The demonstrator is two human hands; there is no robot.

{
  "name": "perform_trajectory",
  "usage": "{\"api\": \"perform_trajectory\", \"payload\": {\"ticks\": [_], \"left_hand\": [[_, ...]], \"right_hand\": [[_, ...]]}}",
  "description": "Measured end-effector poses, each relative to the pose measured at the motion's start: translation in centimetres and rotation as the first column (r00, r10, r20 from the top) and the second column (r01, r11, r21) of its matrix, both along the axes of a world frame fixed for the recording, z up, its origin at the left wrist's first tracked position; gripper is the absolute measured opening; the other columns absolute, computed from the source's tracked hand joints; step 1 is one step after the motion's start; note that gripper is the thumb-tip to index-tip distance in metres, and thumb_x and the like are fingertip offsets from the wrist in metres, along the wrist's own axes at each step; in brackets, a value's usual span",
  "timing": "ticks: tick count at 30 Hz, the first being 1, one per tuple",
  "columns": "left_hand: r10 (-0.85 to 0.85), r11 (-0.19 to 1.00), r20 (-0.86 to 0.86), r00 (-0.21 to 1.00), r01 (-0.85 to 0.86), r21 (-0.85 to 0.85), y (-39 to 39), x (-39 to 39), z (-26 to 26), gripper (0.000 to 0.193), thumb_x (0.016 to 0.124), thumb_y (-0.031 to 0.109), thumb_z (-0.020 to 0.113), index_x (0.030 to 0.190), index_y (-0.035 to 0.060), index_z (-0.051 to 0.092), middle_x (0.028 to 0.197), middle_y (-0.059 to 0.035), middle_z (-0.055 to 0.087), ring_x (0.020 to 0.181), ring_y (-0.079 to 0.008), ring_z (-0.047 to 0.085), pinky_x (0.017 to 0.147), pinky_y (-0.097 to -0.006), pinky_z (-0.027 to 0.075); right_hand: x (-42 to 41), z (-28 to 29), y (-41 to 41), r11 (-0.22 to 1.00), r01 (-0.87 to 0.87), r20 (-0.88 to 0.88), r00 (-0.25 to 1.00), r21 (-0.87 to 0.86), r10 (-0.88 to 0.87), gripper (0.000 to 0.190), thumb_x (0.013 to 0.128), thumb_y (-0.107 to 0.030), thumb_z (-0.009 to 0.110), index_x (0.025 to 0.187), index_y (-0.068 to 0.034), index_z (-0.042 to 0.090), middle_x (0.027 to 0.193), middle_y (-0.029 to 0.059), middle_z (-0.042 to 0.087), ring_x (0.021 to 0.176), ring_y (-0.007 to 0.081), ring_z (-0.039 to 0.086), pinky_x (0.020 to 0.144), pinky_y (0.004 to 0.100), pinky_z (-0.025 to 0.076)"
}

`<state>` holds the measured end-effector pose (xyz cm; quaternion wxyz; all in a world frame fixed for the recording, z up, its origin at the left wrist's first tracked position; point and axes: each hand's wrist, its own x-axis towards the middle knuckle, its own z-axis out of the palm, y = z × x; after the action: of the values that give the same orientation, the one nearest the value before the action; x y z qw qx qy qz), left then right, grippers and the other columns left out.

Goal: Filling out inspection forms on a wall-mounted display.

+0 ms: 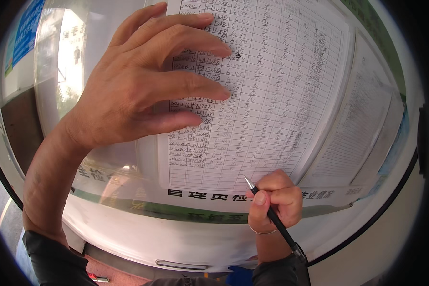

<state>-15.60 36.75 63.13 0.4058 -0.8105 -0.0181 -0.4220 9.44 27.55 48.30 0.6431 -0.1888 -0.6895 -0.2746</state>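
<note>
A ruled paper form with handwritten rows lies in front of me, its lowest rows blank. My left hand is spread over the left part of the form, fingers apart and slightly bent. Its fingertips are at the written rows and hide some of them; whether they press on the paper I cannot tell. Between the thumb and fingers of my right hand is a black pen with a silver tip. That tip points up and left, at or just above the blank rows near the form's lower edge. A thin bracelet circles the right wrist.
The form rests against a glossy white board with a green printed band. Another filled sheet is at the right. A brown panel stands at the left. Below are a metal handle and pinkish flooring.
</note>
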Motion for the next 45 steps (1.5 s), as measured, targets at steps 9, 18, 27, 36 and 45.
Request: {"api": "perform_trajectory", "payload": {"ticks": [9,18,27,36,45], "left_hand": [[0.02,0.999,0.009,1.0,-0.019,-0.033,-0.1,0.1,-0.1,0.038,0.072,0.048,0.08,0.106,0.0311,0.078,0.135,-0.0021,0.061,0.142,-0.032,0.043,0.122,-0.0588,0.018],[0.04,0.999,0.005,0.999,-0.04,-0.035,-0.3,0.1,-0.2,0.037,0.072,0.048,0.079,0.103,0.0292,0.079,0.135,-0.0033,0.061,0.143,-0.0324,0.042,0.122,-0.0589,0.018],[0.035,0.999,0.014,0.999,-0.035,-0.024,0.1,0.3,-0.2,0.039,0.069,0.05,0.081,0.103,0.0306,0.079,0.136,-0.0031,0.062,0.143,-0.0317,0.041,0.123,-0.0585,0.016],[0.045,0.998,0.015,0.999,-0.044,-0.035,0.0,0.3,-0.3,0.039,0.069,0.049,0.082,0.104,0.0316,0.079,0.137,-0.0037,0.062,0.144,-0.0318,0.041,0.123,-0.0585,0.015],[0.035,0.999,0.002,0.999,-0.035,-0.028,-0.2,0.2,-0.1,0.041,0.069,0.049,0.081,0.104,0.0296,0.079,0.137,-0.0044,0.062,0.143,-0.0335,0.041,0.123,-0.0589,0.015]], "right_hand": [[1.4,1.4,-1.2,0.973,0.231,0.132,0.964,0.002,-0.23,0.027,0.074,0.003,0.074,0.082,-0.009,0.051,0.069,0.0035,0.065,0.051,0.0162,0.054,0.049,0.0314,0.035],[1.4,1.2,-0.8,0.963,0.264,0.119,0.956,0.053,-0.268,0.025,0.073,0.001,0.073,0.081,-0.009,0.052,0.067,0.0022,0.063,0.049,0.0168,0.054,0.049,0.0321,0.035],[1.6,1.3,-0.6,0.959,0.276,0.142,0.949,0.068,-0.283,0.024,0.074,0.001,0.073,0.082,-0.009,0.052,0.066,0.002,0.062,0.049,0.017,0.053,0.049,0.0324,0.035],[1.6,1.4,-0.8,0.958,0.281,0.175,0.942,0.06,-0.287,0.022,0.079,0.0,0.069,0.082,-0.008,0.048,0.065,0.0036,0.061,0.048,0.0163,0.049,0.048,0.032,0.034],[2.2,0.6,-1.0,0.981,0.187,0.079,0.978,0.055,-0.191,0.026,0.078,-0.001,0.071,0.082,-0.008,0.047,0.066,0.0034,0.061,0.048,0.0173,0.052,0.046,0.0312,0.035]]}}
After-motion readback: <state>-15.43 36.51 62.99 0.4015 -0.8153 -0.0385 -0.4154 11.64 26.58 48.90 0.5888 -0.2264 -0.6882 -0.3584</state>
